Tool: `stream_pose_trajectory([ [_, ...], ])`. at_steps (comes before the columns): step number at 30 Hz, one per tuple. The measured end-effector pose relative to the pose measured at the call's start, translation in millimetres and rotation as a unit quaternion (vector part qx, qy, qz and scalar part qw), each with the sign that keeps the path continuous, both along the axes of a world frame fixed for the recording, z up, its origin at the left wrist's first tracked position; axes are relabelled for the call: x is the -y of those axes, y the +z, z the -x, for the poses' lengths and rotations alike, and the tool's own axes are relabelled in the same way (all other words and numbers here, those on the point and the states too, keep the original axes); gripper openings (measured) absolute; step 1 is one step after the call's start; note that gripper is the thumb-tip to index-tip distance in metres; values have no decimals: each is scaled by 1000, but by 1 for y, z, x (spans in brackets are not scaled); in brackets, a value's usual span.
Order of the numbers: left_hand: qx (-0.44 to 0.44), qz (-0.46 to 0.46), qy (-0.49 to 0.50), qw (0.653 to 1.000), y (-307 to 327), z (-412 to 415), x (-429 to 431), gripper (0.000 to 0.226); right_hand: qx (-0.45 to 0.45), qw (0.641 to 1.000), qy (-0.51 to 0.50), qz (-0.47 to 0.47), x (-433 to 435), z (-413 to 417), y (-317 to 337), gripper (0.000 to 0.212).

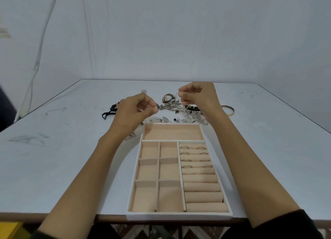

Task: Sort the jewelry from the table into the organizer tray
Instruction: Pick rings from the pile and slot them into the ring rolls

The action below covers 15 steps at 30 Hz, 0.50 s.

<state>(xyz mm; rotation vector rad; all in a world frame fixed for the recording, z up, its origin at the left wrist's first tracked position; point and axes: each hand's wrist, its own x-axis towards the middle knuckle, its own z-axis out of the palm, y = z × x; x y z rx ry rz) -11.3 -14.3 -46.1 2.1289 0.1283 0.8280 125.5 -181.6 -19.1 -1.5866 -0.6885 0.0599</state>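
A beige organizer tray (179, 216) with white rims lies at the table's near edge. Several rings (186, 166) sit between its padded rolls on the right; the other compartments look empty. Behind the tray lies a heap of jewelry (180, 111): chains, beads, earrings. My left hand (133, 113) hovers above the heap's left end, fingers curled, pinching a small thin ring (147, 107). Farther back, my right hand (197, 95) is raised over the heap and pinches a thin hoop earring (177, 95) between thumb and fingertips.
A watch (167, 98) lies behind the heap. To its right rests a gold bangle (228, 110). A black cord piece (110, 111) and a small silver clasp (143, 91) lie at the left. A small tag (130, 136) sits by the tray's far left corner.
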Motion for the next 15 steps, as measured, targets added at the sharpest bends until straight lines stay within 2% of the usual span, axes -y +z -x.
stream_pose_trajectory([
  [3, -6, 4, -3, 1000, 0, 1, 1, 17, -5, 1000, 1, 1, 4, 1, 2, 14],
  [8, -28, 45, -31, 998, 6, 5, 12, 10, 8, 1000, 2, -9, 21, 12, 12, 13],
  [15, -28, 49, -126, 990, 8, 21, 56, 9, 36, 999, 17, 33, 59, 53, 2, 10],
])
